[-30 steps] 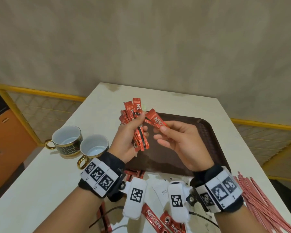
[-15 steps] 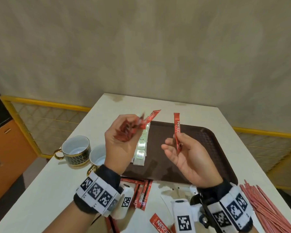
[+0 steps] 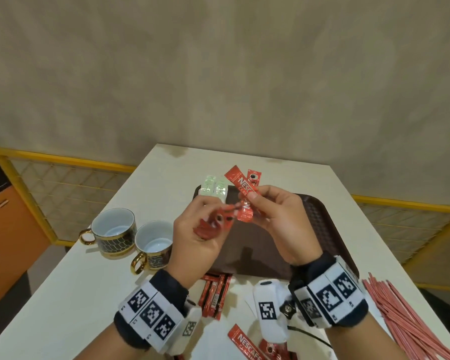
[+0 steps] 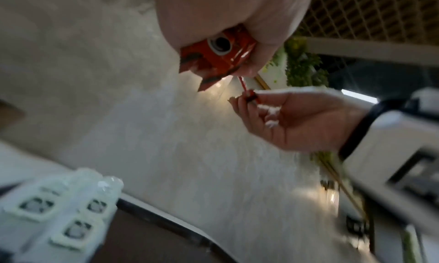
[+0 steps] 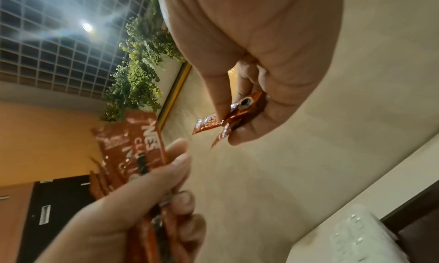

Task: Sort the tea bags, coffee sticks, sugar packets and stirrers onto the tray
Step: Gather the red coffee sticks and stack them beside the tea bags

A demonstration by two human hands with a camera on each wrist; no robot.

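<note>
Above the dark brown tray (image 3: 325,229) both hands hold red coffee sticks. My left hand (image 3: 218,216) grips a bunch of coffee sticks (image 3: 213,224), also seen close up (image 4: 221,54). My right hand (image 3: 255,197) pinches two crossed coffee sticks (image 3: 244,188) between thumb and fingers, next to the left hand; the right wrist view shows the pinched coffee sticks (image 5: 237,115). White and green packets (image 3: 215,189) lie in a row at the tray's far left corner. More coffee sticks (image 3: 215,292) lie on the table in front of the tray, and red stirrers (image 3: 413,320) lie at the right.
Two gold-trimmed cups (image 3: 112,232) (image 3: 153,245) stand on the white table left of the tray. One coffee stick (image 3: 242,341) and white packets (image 3: 250,300) lie near my wrists. A yellow-framed mesh fence (image 3: 63,183) runs behind the table.
My right hand, which held one stick upright apart from the left, has moved back to the left hand and now pinches two crossed sticks. The left hand's bunch has tipped lower.
</note>
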